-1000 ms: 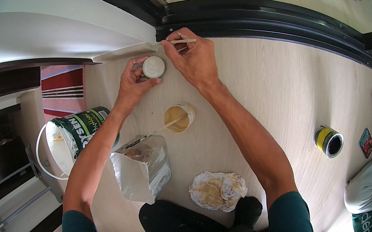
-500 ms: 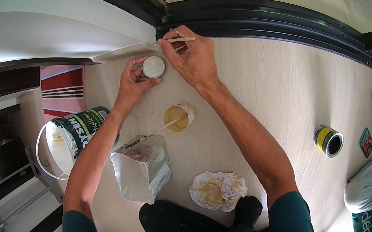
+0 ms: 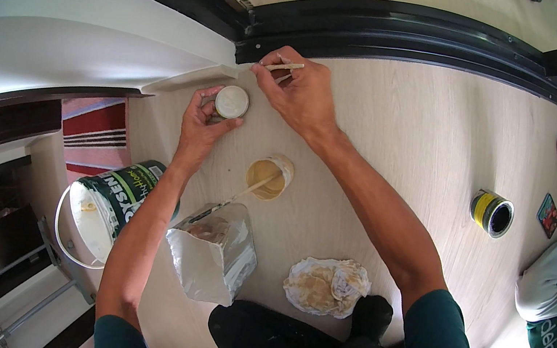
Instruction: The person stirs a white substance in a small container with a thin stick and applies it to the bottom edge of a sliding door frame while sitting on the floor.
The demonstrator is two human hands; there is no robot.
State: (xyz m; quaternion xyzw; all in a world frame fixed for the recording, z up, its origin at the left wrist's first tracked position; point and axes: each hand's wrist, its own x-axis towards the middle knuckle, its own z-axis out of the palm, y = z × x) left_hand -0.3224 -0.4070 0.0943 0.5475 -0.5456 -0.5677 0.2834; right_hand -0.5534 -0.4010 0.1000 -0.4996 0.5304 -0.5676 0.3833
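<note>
- The left hand (image 3: 200,122) grips a small round container (image 3: 232,102) with a pale top, fingers on one side and thumb on the other.
- The right hand (image 3: 300,95), ahead and to the right of the left, pinches a thin pale stick (image 3: 287,67); its working end is too small to make out.
- Just beyond the right hand runs a black frame (image 3: 401,56); a pale skirting board (image 3: 195,80) lies beyond the left hand.
- Nearer the body than both hands, on the floor (image 3: 401,143), stand a tub of beige paint (image 3: 265,175) and a foil-covered box (image 3: 214,274).
- Beside the left forearm is a green bucket (image 3: 115,192).
- Well right of the right hand sits a dark can (image 3: 493,213).
</note>
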